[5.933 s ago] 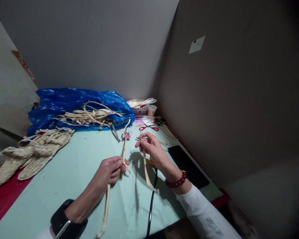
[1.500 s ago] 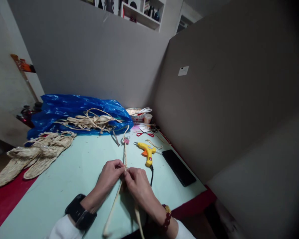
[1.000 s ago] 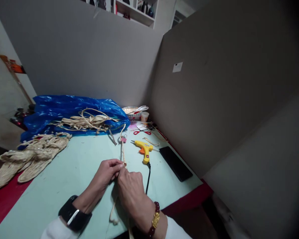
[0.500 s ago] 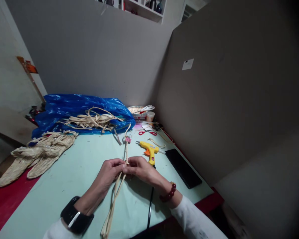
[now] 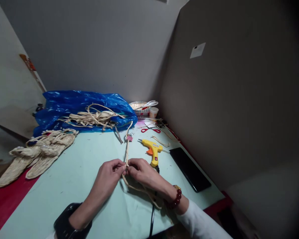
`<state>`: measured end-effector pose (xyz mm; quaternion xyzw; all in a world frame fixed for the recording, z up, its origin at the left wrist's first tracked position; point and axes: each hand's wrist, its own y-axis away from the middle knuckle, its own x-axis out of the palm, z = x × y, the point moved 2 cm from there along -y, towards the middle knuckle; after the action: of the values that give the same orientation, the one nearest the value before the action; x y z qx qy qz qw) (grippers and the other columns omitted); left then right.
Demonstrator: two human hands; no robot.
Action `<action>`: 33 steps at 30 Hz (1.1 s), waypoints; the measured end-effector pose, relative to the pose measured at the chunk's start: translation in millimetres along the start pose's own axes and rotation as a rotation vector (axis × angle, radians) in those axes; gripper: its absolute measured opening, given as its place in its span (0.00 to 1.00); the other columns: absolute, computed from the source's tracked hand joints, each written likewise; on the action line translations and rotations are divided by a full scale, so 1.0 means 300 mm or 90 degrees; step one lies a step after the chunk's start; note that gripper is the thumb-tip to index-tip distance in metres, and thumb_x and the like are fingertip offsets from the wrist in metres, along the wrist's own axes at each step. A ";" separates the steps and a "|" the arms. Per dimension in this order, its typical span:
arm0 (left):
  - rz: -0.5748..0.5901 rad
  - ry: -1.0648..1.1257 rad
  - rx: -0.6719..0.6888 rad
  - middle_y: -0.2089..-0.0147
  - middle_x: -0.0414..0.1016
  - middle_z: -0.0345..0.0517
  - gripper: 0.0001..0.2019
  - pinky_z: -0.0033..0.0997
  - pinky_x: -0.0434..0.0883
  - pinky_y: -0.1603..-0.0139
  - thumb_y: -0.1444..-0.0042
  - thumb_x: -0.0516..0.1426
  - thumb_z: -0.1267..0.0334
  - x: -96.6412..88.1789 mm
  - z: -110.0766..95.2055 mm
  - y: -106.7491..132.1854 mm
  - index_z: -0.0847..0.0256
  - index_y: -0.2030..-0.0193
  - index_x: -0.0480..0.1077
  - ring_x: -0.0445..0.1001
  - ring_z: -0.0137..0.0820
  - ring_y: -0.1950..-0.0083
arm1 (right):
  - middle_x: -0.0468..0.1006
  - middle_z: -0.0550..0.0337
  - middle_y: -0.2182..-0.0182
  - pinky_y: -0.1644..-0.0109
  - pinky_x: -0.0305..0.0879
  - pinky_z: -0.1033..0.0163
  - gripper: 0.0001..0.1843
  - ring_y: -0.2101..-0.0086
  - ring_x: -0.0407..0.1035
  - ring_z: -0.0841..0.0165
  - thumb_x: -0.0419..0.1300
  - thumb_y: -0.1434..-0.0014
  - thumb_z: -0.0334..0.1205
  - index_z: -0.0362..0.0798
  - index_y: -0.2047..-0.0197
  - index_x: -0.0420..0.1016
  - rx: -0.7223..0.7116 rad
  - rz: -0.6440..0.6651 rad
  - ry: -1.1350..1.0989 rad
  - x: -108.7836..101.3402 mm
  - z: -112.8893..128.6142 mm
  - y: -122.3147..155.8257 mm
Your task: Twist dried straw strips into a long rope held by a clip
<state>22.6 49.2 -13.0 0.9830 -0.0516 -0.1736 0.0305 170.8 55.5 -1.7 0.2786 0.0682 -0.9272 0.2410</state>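
A thin braid of pale dried plant fibre (image 5: 127, 152) runs from a pink binder clip (image 5: 129, 137) on the table toward me. At its near end my left hand (image 5: 112, 170) pinches the fibre strands between thumb and fingers. My right hand (image 5: 141, 171) is closed on the same spot, its fingertips almost touching the left ones. A loose strand (image 5: 137, 189) curves below the hands to the right, passing under my right wrist. The exact crossing of the strands is hidden by the fingertips.
A yellow glue gun (image 5: 153, 151) lies right of the braid, near a black phone-like slab (image 5: 189, 169). Red-handled scissors (image 5: 150, 130) sit behind. A blue plastic bag (image 5: 77, 99) holds fibre strips (image 5: 97, 117). Woven sandals (image 5: 43, 152) rest at the left edge.
The loose strands that hung toward me on the left now show a length curving right beneath my right wrist. Both hands stay pinched at the braid's end. The camera view has shifted slightly.
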 end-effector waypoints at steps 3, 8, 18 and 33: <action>0.010 -0.016 -0.006 0.75 0.74 0.42 0.09 0.30 0.63 0.67 0.52 0.54 0.60 0.001 0.000 0.001 0.63 0.74 0.72 0.70 0.33 0.71 | 0.66 0.65 0.79 0.72 0.50 0.69 0.13 0.76 0.58 0.75 0.52 0.39 0.37 0.42 0.71 0.73 -0.020 -0.023 -0.026 0.000 -0.001 0.008; 0.027 -0.048 -0.004 0.75 0.74 0.42 0.10 0.29 0.63 0.68 0.51 0.53 0.59 0.000 -0.010 0.003 0.62 0.74 0.70 0.70 0.33 0.71 | 0.71 0.63 0.78 0.69 0.53 0.70 0.18 0.75 0.60 0.74 0.51 0.37 0.40 0.42 0.70 0.77 -0.046 -0.052 -0.081 0.007 -0.021 0.009; -0.008 -0.224 0.014 0.72 0.77 0.42 0.11 0.30 0.63 0.66 0.47 0.53 0.58 -0.004 -0.021 0.018 0.59 0.72 0.72 0.73 0.35 0.69 | 0.78 0.59 0.75 0.69 0.58 0.69 0.13 0.72 0.65 0.70 0.58 0.45 0.40 0.43 0.69 0.83 0.039 -0.119 -0.227 0.041 -0.061 -0.001; -0.012 -0.185 0.016 0.84 0.67 0.33 0.07 0.25 0.62 0.79 0.47 0.54 0.59 -0.014 -0.015 0.031 0.58 0.72 0.66 0.66 0.27 0.83 | 0.71 0.62 0.81 0.73 0.53 0.68 0.13 0.78 0.58 0.74 0.59 0.48 0.39 0.41 0.76 0.79 0.062 -0.129 -0.303 0.047 -0.068 -0.010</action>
<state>19.4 40.7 -6.5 0.9484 -0.0481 -0.3134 0.0085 169.0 57.6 -26.5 0.0559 -0.0074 -0.9881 0.1428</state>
